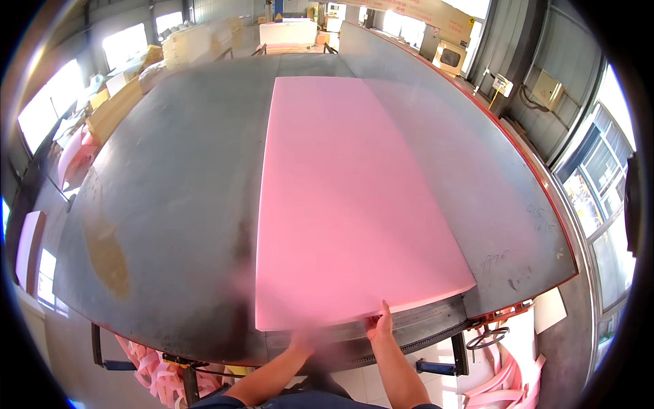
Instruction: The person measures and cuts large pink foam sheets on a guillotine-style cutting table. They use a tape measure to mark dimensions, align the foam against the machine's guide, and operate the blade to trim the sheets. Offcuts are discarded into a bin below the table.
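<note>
A long pink foam slab (347,198) lies flat on the grey metal-topped table (170,170), its near edge close to the table's front. My right hand (380,326) grips that near edge, thumb up against it and fingers partly tucked beneath. Just left of it, my left hand (302,343) reaches the same edge. A pinkish blur covers its fingers, so their hold cannot be made out.
A raised panel with a red edge (504,129) runs along the right side. Pink foam offcuts lie on the floor at lower left (153,368) and lower right (501,382). A handwheel (488,338) sits under the front right edge. Foam pieces (119,109) line the left.
</note>
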Motion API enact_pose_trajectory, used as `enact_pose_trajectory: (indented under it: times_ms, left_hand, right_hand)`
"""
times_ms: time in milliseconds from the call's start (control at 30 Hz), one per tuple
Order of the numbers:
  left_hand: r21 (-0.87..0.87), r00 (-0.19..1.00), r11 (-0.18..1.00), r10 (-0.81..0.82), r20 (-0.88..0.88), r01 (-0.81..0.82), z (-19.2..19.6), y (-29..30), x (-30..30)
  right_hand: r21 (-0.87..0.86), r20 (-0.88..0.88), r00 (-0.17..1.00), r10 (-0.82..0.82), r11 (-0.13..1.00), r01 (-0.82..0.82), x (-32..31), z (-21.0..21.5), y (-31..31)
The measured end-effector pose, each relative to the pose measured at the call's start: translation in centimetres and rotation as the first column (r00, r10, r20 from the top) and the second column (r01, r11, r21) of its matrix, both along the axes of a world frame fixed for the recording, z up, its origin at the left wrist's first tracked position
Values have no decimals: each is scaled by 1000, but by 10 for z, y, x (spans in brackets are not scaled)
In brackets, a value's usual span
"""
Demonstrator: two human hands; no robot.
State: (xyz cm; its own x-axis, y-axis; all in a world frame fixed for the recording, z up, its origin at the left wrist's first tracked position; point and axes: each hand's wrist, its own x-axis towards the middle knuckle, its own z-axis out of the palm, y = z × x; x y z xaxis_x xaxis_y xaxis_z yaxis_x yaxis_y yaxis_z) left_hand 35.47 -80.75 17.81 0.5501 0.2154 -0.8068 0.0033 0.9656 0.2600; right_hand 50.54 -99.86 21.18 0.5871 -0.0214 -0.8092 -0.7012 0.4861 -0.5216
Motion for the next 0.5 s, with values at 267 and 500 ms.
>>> enact_pose_trajectory:
  times_ms: [267, 500]
  left_hand:
    - [609, 940, 776, 310, -143, -164, 154, 53, 10]
    - [757, 947, 629, 318, -45, -175, 243, 122, -105]
  right_hand:
    - [384, 218, 974, -67, 923, -23, 25, 48, -33]
    - [282, 566, 814, -133, 959, -39, 26, -18, -114]
